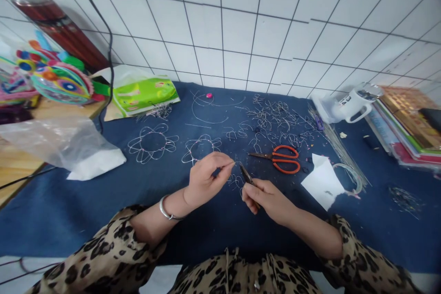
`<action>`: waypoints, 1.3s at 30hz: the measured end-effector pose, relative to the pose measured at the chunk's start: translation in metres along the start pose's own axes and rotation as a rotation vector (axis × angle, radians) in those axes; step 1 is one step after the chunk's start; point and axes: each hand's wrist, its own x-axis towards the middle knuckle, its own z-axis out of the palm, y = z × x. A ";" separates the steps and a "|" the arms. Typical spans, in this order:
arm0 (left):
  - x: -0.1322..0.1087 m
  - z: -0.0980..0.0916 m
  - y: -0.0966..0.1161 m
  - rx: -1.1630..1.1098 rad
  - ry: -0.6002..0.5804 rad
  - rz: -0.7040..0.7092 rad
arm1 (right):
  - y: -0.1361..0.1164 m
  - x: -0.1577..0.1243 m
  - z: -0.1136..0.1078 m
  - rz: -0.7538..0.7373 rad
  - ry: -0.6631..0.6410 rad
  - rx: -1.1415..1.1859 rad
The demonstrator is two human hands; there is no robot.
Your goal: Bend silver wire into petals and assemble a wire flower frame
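My left hand (210, 178) is closed in a pinch, thumb and forefinger together on what looks like a thin wire end. In my right hand (267, 197) I grip a pair of dark pliers (245, 174), their jaws pointing up and left, close to the left fingertips. Just beyond my left hand lies a flower-shaped wire frame (193, 144), partly hidden by the hand. A second wire flower (153, 144) lies farther left. Small bent wire pieces (236, 181) rest between and beneath my hands. Orange-handled scissors (285, 160) lie just beyond the pliers.
A tangle of wire pieces (275, 117) spreads at the back. On the right are white paper (324, 183), a clear tape roll (356, 179), straight wires (341, 147), a mug (358, 102) and books (409, 124). A green tissue pack (144, 96) and plastic bag (65, 142) lie left.
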 end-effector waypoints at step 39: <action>-0.004 0.005 -0.012 0.104 -0.012 0.265 | 0.007 -0.001 0.007 -0.005 0.027 0.119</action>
